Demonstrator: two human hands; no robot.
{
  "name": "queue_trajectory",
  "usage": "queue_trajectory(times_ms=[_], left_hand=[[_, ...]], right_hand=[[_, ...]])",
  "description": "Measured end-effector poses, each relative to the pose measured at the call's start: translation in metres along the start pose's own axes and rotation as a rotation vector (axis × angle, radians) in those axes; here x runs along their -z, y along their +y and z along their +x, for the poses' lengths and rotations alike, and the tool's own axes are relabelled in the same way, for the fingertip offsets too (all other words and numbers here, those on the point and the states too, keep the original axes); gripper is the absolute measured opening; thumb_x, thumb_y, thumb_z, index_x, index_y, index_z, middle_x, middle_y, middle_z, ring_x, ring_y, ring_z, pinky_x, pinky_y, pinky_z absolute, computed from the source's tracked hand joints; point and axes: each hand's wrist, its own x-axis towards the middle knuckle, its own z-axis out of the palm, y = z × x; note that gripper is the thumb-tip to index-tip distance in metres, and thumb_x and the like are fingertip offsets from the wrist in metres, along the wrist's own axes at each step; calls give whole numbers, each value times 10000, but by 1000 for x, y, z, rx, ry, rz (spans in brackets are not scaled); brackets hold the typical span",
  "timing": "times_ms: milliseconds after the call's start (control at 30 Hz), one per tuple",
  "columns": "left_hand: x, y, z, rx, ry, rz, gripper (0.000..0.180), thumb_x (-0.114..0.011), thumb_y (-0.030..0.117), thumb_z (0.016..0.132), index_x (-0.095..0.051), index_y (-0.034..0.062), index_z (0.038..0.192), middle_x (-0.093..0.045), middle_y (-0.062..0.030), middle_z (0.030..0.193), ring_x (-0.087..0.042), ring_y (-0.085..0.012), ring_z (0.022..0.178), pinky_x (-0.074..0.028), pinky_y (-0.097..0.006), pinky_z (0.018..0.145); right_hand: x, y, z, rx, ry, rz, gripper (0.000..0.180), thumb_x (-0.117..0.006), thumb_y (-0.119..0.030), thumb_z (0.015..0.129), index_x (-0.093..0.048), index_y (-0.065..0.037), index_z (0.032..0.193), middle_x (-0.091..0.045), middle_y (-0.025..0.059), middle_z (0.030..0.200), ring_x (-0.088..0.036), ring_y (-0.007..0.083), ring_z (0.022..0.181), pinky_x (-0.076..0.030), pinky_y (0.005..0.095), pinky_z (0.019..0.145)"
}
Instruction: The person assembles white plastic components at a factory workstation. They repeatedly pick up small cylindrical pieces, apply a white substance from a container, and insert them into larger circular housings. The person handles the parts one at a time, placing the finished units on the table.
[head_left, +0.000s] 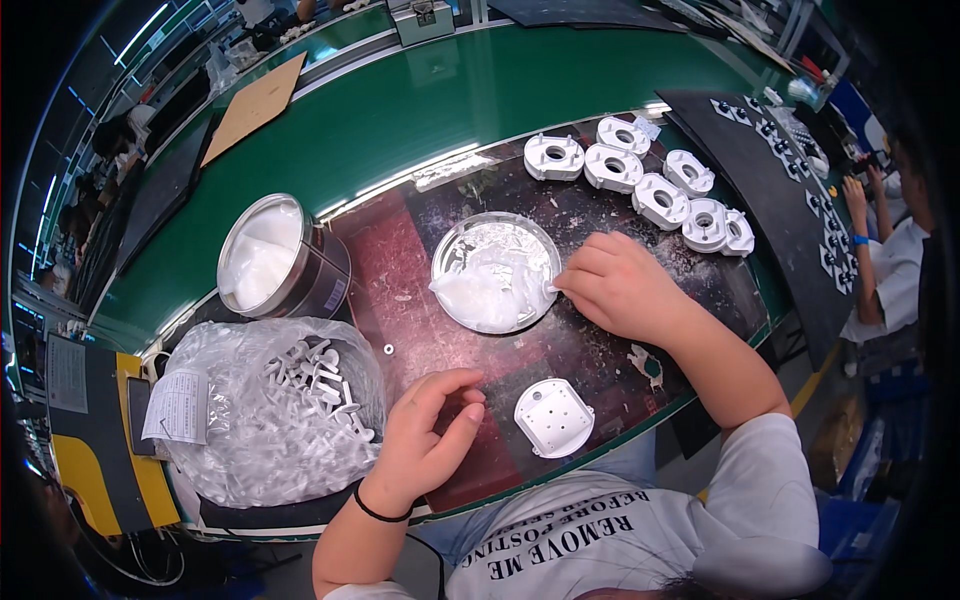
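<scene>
My right hand [628, 287] is at the right rim of a round metal lid [466, 240], its fingers pinched on a small white piece [553, 288]. Translucent white grease [490, 290] is heaped over much of the lid. Nearer to me, my left hand [432, 430] is held with thumb and fingers apart and nothing between them. To its right, a white plastic housing [554, 418] lies flat on the table, with small holes in its face. A tiny white ring [389, 349] rests on the tabletop beyond my left hand.
An open can [325, 275] of white grease stands at left behind a clear bag [240, 450] of white plastic pins. Several white housings [612, 168] with round openings sit at the far right. Beside them is a black board [735, 165] with small parts; a co-worker [900, 250] is beyond.
</scene>
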Motion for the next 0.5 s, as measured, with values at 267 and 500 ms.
queue_trajectory(times_ms=[267, 500], left_hand=[[0, 1, 1, -9, -10, 27, 285, -604, 40, 818, -573, 10, 1100, -618, -93, 903, -599, -192, 830, -474, -294, 753], [2, 3, 3, -26, -27, 51, 264, -599, 42, 818, -584, 15, 1080, -618, -93, 881, -598, -203, 811, -469, -295, 728]], right_hand=[[1, 0, -1, -9, -16, 41, 148, -667, -117, 745, -649, -82, 888, -574, 39, 839, -538, 229, 837, -427, 350, 752], [9, 8, -4, -45, -10, 133, 127, -664, -132, 771, -659, -60, 875, -603, 55, 822, -562, 239, 827, -453, 348, 763]])
